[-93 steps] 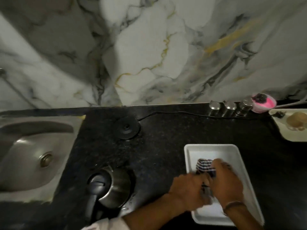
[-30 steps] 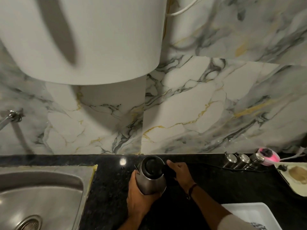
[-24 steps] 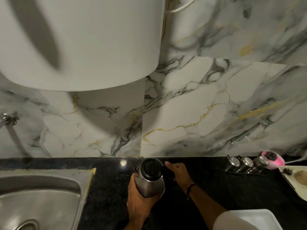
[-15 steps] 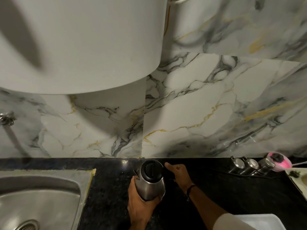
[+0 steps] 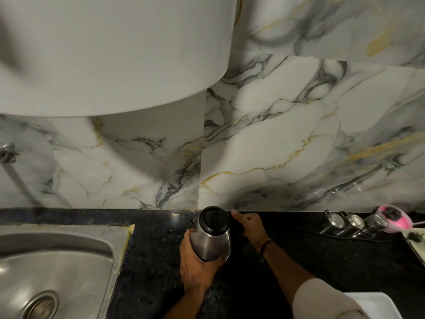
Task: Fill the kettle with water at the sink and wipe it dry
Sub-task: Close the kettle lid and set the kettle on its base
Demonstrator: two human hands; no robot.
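1. The left hand [image 5: 195, 268] is wrapped around the round shiny body of the kettle [image 5: 211, 238], with the fingers curled under its near side
2. The right hand [image 5: 249, 224] is on the kettle's right side, closed around the dark handle there, and its thumb lies against the edge of the black lid [image 5: 212, 218]
3. The kettle is upright, with its lid shut, at the back of the black counter [image 5: 156, 249], close to the marble wall [image 5: 276, 146]
4. I cannot tell if the kettle's bottom is touching the counter or a stand, because the left hand hides it
5. The steel sink [image 5: 53, 268] is well to the left of the kettle, with its round drain [image 5: 40, 306] at the bottom
6. A tap [image 5: 7, 153] sticks out of the wall far to the left of the kettle
7. Three small steel jars [image 5: 354, 223] stand in a row to the right of the kettle, by the wall
8. A pink bowl [image 5: 394, 218] sits just past the jars
9. A white tray [image 5: 372, 305] peeks out to the right of the kettle, nearer the person
10. A big white tank [image 5: 110, 54] hangs on the wall above the kettle
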